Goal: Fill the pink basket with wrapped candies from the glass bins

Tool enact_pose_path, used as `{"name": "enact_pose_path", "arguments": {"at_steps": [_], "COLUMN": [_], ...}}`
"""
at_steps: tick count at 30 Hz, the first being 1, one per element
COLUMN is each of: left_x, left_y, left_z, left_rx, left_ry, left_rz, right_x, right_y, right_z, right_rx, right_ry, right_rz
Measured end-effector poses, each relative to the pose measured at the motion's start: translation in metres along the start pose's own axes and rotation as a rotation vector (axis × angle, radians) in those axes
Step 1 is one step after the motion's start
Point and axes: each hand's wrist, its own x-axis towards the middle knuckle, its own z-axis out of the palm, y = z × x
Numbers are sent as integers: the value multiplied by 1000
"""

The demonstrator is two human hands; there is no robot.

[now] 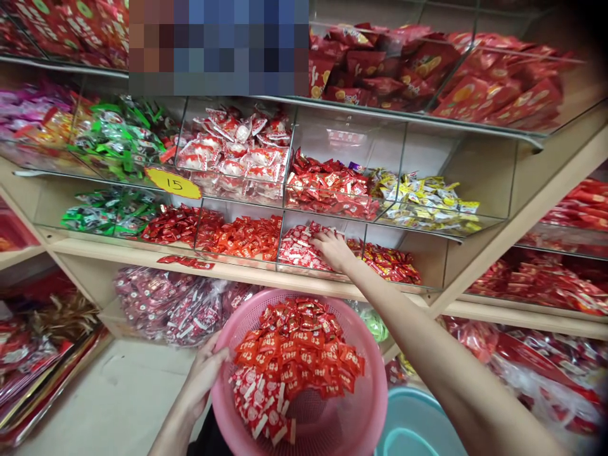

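Note:
My left hand (pixel 205 367) is closed on the left rim of a pink plastic basket (pixel 375 380). Inside the basket lie orange-red wrapped candies (pixel 304 354), darker red ones along the far side, and red-and-white wrapped candies (pixel 259 396) at the near left. Part of the basket's bottom shows bare. My right hand (pixel 332 248) reaches over the basket into a clear shelf bin, its fingers apart and resting on a heap of red-and-white candies (pixel 299 246). Its fingertips are partly hidden among the wrappers.
Clear bins of candies fill the shelves, with orange-red candies (pixel 249 235) to the left and dark red ones (pixel 392 263) to the right. A yellow price tag (pixel 173 183) reads 15. Below are plastic bags of candies (pixel 161 301) and a light blue tub (pixel 415 411).

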Motion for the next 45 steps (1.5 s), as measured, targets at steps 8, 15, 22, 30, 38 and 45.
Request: {"name": "enact_pose_path", "arguments": {"at_steps": [8,15,22,30,38,45], "left_x": [0,-2,-5,-7,-6,-8], "left_y": [-5,-3,-1,1,-3,-1], "left_z": [-3,0,3,6,3,4], "left_rx": [17,26,0,-22,-15,3], "left_ry": [-40,-49,-34,-48,-65,-61], "left_rz": [-2,12,6,17,44,64], "right_x": [-7,-22,-64,-117,-138,-134], "right_y": [-1,13,-52,-160,-176,-189], "right_z": [-8,-18,-26,-9,5,3], "right_rx": [-79,10,625,866,816,738], "right_ry": [71,176,257,-228,-469,-451], "right_rz": [51,226,91,-69,-68,6]}}
